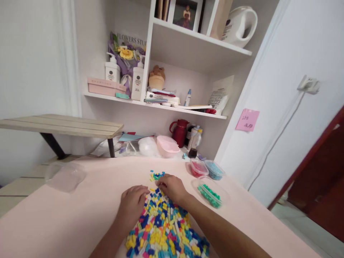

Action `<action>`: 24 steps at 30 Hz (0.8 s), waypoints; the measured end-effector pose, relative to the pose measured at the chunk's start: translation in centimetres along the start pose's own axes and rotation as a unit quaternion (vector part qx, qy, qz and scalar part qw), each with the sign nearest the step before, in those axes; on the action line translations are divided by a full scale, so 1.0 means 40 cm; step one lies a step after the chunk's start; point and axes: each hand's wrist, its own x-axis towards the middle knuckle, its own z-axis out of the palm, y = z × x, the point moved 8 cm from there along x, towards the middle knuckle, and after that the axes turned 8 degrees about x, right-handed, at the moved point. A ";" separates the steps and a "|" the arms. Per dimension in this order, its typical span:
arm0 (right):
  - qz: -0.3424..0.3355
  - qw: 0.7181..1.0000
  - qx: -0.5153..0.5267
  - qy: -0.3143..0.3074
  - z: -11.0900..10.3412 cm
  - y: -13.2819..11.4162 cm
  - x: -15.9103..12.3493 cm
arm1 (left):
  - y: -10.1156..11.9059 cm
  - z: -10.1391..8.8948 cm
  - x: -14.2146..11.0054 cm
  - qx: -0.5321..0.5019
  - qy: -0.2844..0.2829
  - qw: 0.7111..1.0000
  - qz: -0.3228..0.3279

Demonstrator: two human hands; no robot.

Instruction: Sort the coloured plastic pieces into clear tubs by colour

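Observation:
A heap of small coloured blocks (163,229), yellow, blue, pink and white, lies on the pale pink table (67,218) in front of me. My left hand (133,205) rests on the heap's left side with fingers curled down into the blocks. My right hand (172,187) sits at the heap's far end, fingertips pinched among a few loose blocks (156,175). What either hand holds is hidden under the fingers. To the right stand an open tub of green blocks (211,195), a tub of red blocks (198,167) and a tub of blue blocks (214,170).
An empty clear tub (64,175) lies at the table's left. Behind are a pink lidded box (167,146), a red jug (179,132), bottles (195,141) and white wall shelves (161,104). A wooden desk (61,125) stands at left, a door (317,172) at right.

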 end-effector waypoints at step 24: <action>0.057 0.923 0.159 0.346 -0.410 0.186 -0.305 | -0.040 -0.027 0.005 -0.107 -0.007 0.989 -0.106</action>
